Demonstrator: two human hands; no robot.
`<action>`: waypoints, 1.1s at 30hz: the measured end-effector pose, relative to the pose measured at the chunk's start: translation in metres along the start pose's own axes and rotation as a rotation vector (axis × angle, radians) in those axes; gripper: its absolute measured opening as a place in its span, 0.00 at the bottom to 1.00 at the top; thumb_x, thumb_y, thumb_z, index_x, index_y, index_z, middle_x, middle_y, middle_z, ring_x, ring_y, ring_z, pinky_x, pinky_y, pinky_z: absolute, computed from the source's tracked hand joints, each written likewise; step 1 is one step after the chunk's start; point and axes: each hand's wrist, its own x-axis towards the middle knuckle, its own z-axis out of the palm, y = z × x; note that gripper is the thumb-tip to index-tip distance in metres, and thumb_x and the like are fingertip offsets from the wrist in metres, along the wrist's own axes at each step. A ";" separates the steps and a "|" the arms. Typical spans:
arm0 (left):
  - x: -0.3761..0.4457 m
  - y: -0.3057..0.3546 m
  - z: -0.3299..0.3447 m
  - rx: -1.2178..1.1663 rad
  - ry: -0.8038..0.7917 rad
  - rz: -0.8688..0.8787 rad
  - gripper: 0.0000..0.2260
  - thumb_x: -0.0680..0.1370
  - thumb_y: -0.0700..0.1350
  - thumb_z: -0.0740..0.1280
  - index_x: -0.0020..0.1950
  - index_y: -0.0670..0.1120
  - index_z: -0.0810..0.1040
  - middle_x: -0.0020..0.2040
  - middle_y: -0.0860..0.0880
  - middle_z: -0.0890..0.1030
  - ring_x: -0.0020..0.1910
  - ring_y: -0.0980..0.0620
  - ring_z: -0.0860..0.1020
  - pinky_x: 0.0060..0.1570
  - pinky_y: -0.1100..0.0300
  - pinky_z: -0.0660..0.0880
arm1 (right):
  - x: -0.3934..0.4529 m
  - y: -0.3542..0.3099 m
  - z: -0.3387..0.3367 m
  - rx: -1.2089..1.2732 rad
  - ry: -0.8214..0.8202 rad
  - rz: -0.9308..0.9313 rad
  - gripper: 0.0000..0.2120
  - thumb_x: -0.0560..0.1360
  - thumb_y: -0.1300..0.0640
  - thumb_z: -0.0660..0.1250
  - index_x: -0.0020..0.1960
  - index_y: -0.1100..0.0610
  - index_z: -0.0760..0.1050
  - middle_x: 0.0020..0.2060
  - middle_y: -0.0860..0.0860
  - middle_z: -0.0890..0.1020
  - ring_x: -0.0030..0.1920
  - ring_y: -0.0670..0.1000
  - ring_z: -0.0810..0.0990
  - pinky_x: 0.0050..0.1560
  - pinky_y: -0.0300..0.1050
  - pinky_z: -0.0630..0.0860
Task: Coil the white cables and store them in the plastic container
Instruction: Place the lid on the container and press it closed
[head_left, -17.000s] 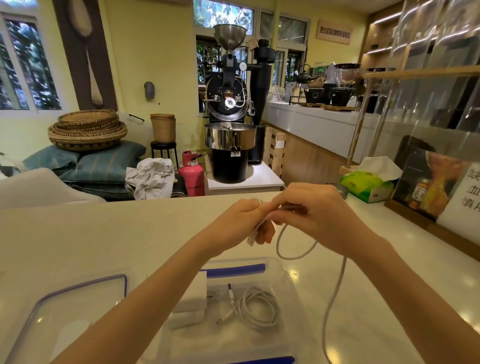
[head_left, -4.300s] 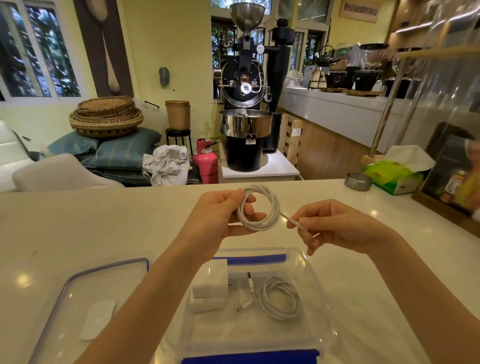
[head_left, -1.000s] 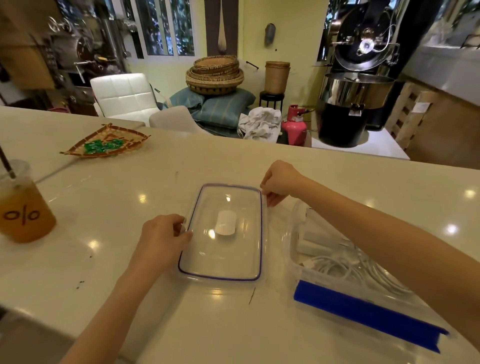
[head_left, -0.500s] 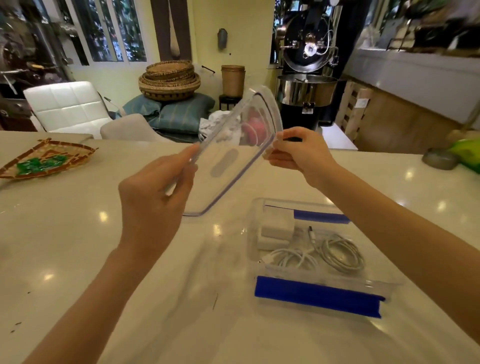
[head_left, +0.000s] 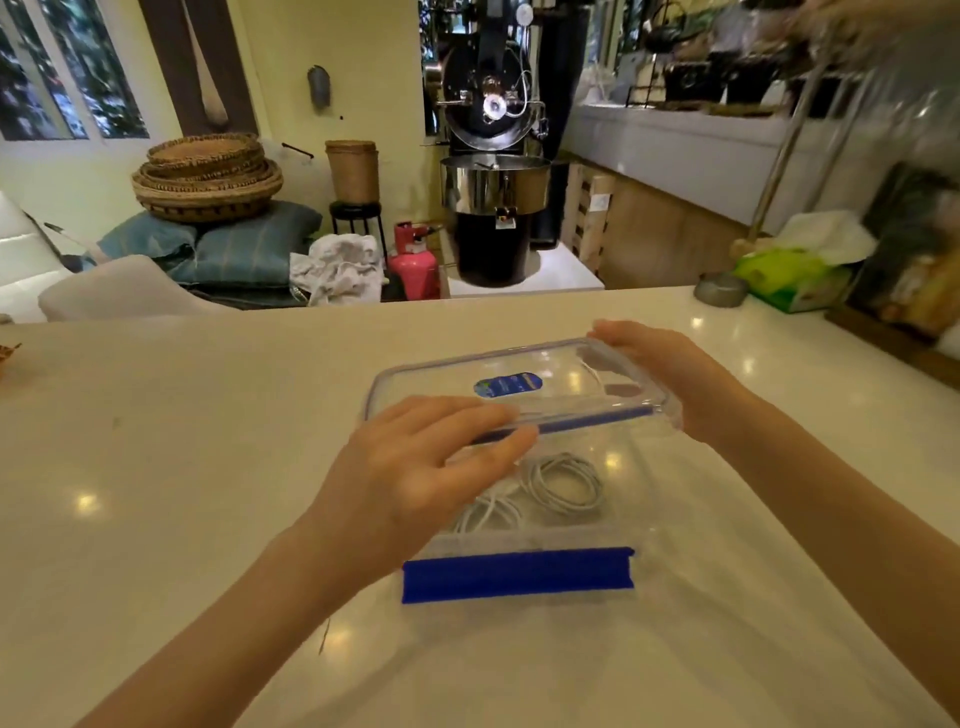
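Centre frame, over the bench (head_left: 182, 467): a clear lid (head_left: 441, 389) held above the plastic container (head_left: 519, 540). The left hand (head_left: 415, 478) pinches the lid's near edge, fingers (head_left: 467, 415) almost straight on top, thumb beneath. The right hand (head_left: 670, 374) grips its right edge. Two coiled white cables (head_left: 563, 486) lie inside the container.

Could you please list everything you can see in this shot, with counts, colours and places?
plastic container: one, clear with blue clasp, on the counter
lid: one, clear with blue seal, held over the plastic container
white cables: two coils, white, inside the plastic container
counter: one, cream, foreground
tissue box: one, green, counter's far right
coffee roaster: one, black and steel, behind the counter
baskets: a stack, tan, on cushions, back left
left hand: one, holds the lid's near edge
right hand: one, holds the lid's far right edge
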 end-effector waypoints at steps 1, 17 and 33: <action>-0.002 0.004 0.005 -0.004 -0.015 0.023 0.14 0.74 0.43 0.69 0.58 0.45 0.75 0.51 0.44 0.84 0.51 0.48 0.80 0.51 0.57 0.76 | -0.003 0.006 -0.003 -0.020 0.023 -0.024 0.06 0.71 0.50 0.67 0.45 0.51 0.79 0.48 0.51 0.82 0.49 0.48 0.80 0.54 0.47 0.74; -0.026 0.035 0.007 -0.305 -0.144 -0.203 0.11 0.77 0.50 0.60 0.49 0.52 0.82 0.49 0.49 0.84 0.51 0.54 0.75 0.45 0.59 0.79 | -0.038 0.047 0.007 0.000 0.133 -0.174 0.15 0.73 0.59 0.66 0.59 0.54 0.73 0.47 0.46 0.80 0.44 0.46 0.80 0.32 0.31 0.78; -0.038 0.034 0.014 -0.317 -0.103 -0.262 0.04 0.75 0.48 0.64 0.48 0.51 0.76 0.48 0.51 0.84 0.47 0.55 0.77 0.46 0.64 0.74 | -0.035 0.064 0.007 0.004 0.076 -0.177 0.16 0.74 0.54 0.64 0.62 0.51 0.70 0.50 0.43 0.79 0.46 0.42 0.80 0.32 0.29 0.76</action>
